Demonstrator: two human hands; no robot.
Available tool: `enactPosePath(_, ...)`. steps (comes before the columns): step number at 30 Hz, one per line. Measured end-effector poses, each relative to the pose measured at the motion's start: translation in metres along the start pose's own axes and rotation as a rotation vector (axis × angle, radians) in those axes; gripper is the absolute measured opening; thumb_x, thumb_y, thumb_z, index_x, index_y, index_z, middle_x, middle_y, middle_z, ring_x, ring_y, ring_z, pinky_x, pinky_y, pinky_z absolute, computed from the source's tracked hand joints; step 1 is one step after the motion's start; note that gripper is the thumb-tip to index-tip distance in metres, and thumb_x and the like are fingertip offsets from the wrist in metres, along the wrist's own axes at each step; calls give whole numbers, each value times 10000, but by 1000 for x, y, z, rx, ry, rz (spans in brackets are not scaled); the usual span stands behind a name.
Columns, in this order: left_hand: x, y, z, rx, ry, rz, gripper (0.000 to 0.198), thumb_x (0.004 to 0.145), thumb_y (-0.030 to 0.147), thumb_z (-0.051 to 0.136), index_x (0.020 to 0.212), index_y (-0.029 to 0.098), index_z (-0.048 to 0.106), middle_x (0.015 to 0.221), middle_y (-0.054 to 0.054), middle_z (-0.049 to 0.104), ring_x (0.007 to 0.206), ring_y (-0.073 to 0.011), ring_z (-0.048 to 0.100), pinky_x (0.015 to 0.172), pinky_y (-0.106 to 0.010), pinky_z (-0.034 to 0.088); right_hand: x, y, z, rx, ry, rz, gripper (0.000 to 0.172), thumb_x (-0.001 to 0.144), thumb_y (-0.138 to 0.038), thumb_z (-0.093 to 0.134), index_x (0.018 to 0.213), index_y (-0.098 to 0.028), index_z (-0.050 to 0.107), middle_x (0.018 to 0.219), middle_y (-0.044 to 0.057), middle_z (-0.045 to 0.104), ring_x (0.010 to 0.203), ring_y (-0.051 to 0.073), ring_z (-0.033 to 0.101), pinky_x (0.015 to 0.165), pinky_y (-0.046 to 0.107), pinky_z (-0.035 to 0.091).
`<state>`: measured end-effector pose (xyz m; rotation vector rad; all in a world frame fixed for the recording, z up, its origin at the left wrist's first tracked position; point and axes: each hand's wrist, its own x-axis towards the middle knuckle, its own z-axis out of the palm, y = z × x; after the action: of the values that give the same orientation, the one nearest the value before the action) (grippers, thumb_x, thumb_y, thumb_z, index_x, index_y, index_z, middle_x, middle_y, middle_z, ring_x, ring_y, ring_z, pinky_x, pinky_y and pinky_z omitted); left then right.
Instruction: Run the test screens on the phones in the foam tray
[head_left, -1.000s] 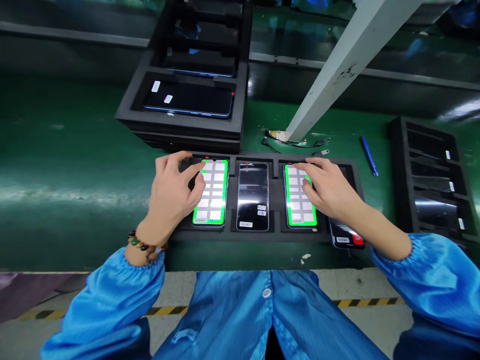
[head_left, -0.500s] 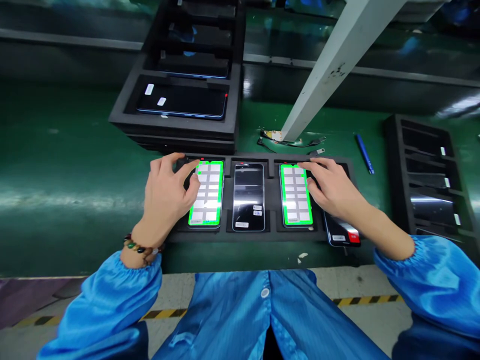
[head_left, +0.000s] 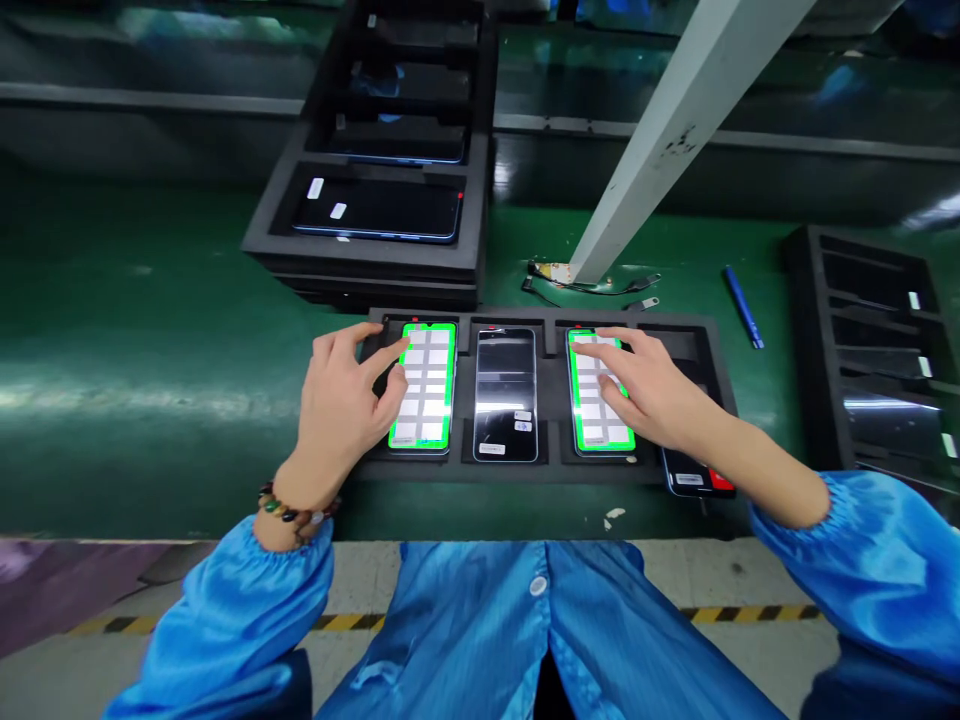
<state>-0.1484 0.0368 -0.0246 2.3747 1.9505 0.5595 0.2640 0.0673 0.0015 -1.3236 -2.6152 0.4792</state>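
A black foam tray (head_left: 465, 470) lies across the table in front of me, with smartphones in its slots. My left hand (head_left: 345, 400) has its fingers apart, the index fingertip at the upper left of a lit smartphone (head_left: 431, 410) whose screen shows white blocks, grey bands and a green border. With its index finger stretched over the top left of a similar lit smartphone (head_left: 596, 415), my right hand (head_left: 649, 385) is open too. Between them sits a dark-screened smartphone (head_left: 506, 390) with small white labels. Another smartphone (head_left: 686, 475) lies tilted at the right end, partly under my right wrist.
A stack of black foam trays (head_left: 367, 265) holding phones stands behind on the left. Farther right is another phone tray (head_left: 817, 370). A grey post (head_left: 652, 140), a thin cable (head_left: 600, 288) and a blue pen (head_left: 742, 305) are behind the front tray.
My right index finger has moved left across the top of its lit phone. My left index fingertip has come slightly down its screen. The whole view has shifted a little.
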Motion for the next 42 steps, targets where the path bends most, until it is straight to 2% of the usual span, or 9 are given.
enactPosePath(4, -18, 5, -9, -10, -13, -33, 390, 1075, 341, 555, 1318, 251, 847, 1490, -162, 671, 1365, -413, 594, 1114, -618, 550, -18, -3, -2, -18, 3, -48, 466, 1137, -235, 436, 1585, -220, 566, 1457, 192, 741, 1580, 388, 504, 1210, 661, 482)
enactPosePath(7, -23, 6, -10, -17, -37, -64, 408, 1074, 350, 546, 1360, 264, 825, 1506, -160, 660, 1369, -413, 588, 1127, -630, 532, -17, -2, -1, -25, 2, -36, 467, 1139, -243, 432, 1585, -229, 570, 1469, 190, 733, 1573, 393, 516, 1206, 671, 484)
enactPosePath(11, -12, 1, -4, 2, -57, -84, 490, 1078, 364, 516, 1501, 262, 740, 1589, -198, 569, 1457, -434, 531, 1182, -655, 486, -4, 10, 1, -35, 31, 32, 466, 1131, -281, 425, 1554, -227, 612, 1479, 201, 727, 1561, 428, 529, 1168, 707, 504)
enactPosePath(14, 1, -2, -1, 9, -77, -71, 524, 1088, 396, 487, 1535, 245, 714, 1614, -220, 536, 1482, -458, 498, 1189, -672, 470, 2, 20, -1, -45, 66, 62, 488, 1117, -282, 429, 1567, -234, 612, 1502, 184, 726, 1556, 435, 532, 1178, 722, 499)
enactPosePath(20, 21, 5, 2, 36, -112, -5, 549, 1092, 442, 485, 1559, 254, 702, 1621, -211, 520, 1455, -450, 500, 1193, -641, 464, -7, 26, -5, -48, 86, 120, 497, 1119, -290, 429, 1583, -252, 604, 1564, 147, 702, 1547, 432, 540, 1176, 723, 506)
enactPosePath(23, 24, 7, 2, 35, -122, 20, 539, 1091, 444, 486, 1544, 268, 719, 1614, -202, 527, 1452, -443, 501, 1197, -636, 460, -11, 25, -4, -44, 82, 127, 502, 1122, -287, 422, 1592, -261, 596, 1576, 144, 693, 1555, 431, 535, 1169, 723, 510)
enactPosePath(28, 20, 3, 2, 29, -89, -47, 526, 1110, 423, 435, 1529, 296, 728, 1589, -180, 543, 1454, -415, 522, 1191, -611, 471, -8, 24, -4, -32, 95, 124, 487, 1124, -282, 423, 1570, -238, 616, 1554, 163, 706, 1549, 430, 537, 1169, 717, 511)
enactPosePath(34, 20, -3, 7, -13, -99, 62, 494, 1113, 431, 474, 1492, 289, 755, 1635, -163, 553, 1515, -423, 503, 1246, -642, 444, 0, 20, -4, 2, 74, 94, 493, 1113, -245, 428, 1560, -211, 632, 1543, 176, 714, 1572, 412, 510, 1222, 709, 474)
enactPosePath(42, 13, -7, 7, -54, -45, 155, 456, 1098, 389, 535, 1460, 258, 778, 1585, -177, 593, 1472, -402, 542, 1226, -623, 473, -10, 22, -1, 6, 67, 34, 485, 1121, -242, 449, 1569, -230, 634, 1450, 183, 746, 1534, 411, 545, 1186, 682, 503)
